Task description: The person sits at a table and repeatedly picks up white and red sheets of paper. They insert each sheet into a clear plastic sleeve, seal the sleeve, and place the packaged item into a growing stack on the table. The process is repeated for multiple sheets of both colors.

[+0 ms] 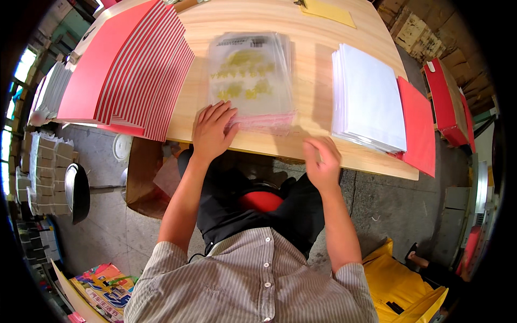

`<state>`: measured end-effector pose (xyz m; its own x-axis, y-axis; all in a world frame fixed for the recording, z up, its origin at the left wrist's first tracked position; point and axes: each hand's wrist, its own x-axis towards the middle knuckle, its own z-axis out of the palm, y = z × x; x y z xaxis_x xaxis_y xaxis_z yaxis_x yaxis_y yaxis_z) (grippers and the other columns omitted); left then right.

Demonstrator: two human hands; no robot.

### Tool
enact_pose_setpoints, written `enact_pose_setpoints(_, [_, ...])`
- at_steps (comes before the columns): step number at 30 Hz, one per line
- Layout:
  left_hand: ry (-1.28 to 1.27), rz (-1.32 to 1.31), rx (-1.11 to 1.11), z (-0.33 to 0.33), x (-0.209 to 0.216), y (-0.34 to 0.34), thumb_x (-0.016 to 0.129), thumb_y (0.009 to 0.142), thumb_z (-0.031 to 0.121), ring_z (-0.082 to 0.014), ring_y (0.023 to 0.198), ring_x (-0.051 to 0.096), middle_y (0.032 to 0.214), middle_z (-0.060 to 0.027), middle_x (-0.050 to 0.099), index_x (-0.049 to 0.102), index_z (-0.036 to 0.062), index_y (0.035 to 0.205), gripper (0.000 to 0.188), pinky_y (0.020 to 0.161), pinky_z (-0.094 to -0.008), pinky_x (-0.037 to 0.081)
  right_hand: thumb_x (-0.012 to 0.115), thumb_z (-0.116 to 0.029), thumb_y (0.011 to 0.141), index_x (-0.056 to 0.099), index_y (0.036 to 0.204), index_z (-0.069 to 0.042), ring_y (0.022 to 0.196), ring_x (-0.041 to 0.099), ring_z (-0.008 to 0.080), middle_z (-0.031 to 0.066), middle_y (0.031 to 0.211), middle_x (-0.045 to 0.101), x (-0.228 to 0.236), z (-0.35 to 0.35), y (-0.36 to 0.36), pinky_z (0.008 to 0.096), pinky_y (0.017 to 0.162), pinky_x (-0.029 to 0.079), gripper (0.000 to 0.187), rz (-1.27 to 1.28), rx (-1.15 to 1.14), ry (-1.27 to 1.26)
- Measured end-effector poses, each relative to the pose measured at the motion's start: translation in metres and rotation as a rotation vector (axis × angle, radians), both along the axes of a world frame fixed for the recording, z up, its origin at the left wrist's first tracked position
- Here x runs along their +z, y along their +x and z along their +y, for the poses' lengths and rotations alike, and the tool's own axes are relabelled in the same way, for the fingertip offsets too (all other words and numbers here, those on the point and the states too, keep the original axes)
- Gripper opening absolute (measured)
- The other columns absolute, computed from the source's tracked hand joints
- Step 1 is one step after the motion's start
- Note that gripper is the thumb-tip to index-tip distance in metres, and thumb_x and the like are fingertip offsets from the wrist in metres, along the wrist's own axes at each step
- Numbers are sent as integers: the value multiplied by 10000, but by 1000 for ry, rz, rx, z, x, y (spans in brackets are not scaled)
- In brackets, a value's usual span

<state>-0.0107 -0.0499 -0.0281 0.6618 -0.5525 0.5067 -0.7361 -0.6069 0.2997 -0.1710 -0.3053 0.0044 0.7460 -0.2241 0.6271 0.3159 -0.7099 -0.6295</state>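
A stack of clear plastic bags (250, 81) with yellowish print and a pink lower edge lies on the wooden table in front of me. My left hand (213, 132) rests on the lower left corner of this stack, fingers stretched out and holding nothing. At the table's near edge, right of the bags, is my right hand (323, 159). Its fingers are curled in, and nothing shows in them. Farther right lies a pile of white sheets or booklets (369, 97), with a red cover (417, 126) sticking out beside it.
A tall fanned stack of red-covered booklets (126, 70) fills the table's left side. Yellow card (328, 12) lies at the far edge. Below are an open cardboard box (145, 183) on the left, a dark stool (77, 192) and a yellow bag (401, 288) at the lower right.
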Motion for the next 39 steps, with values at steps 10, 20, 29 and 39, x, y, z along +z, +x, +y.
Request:
enact_pose_setpoints(10, [-48,9,6,-2,-4,0,743,822,177,-257,1213,592,1247,-69,681,734,98,1096,285,1048,-405,421,619,-178,947,652,1209,13,1368,456,371,167,1361,599,-34,-2,50,481,1105,365,326,222,60,-320])
enact_pose_setpoints(20, [-107,3,10,-1,-11,1,740,820,204,-218,1161,614,1162,-33,715,761,123,1013,211,1022,-391,421,646,-308,940,641,1287,-44,1377,426,403,161,1371,578,-28,4,44,494,1152,327,437,272,41,-371])
enact_pose_setpoints(29, [-76,-7,14,-5,-3,-2,710,881,223,-252,1158,626,1188,-66,710,755,103,1055,216,1010,-395,449,678,-310,916,589,1374,-112,1438,362,338,96,1327,628,-16,10,44,520,1194,229,506,305,145,-311])
enact_pose_setpoints(39, [-60,-22,13,-3,-6,-2,716,870,296,-236,1187,606,1213,-35,696,749,141,1069,254,1016,-403,440,675,-127,857,604,1348,-108,1443,381,281,77,1398,602,-23,8,47,495,1152,252,497,251,177,-327])
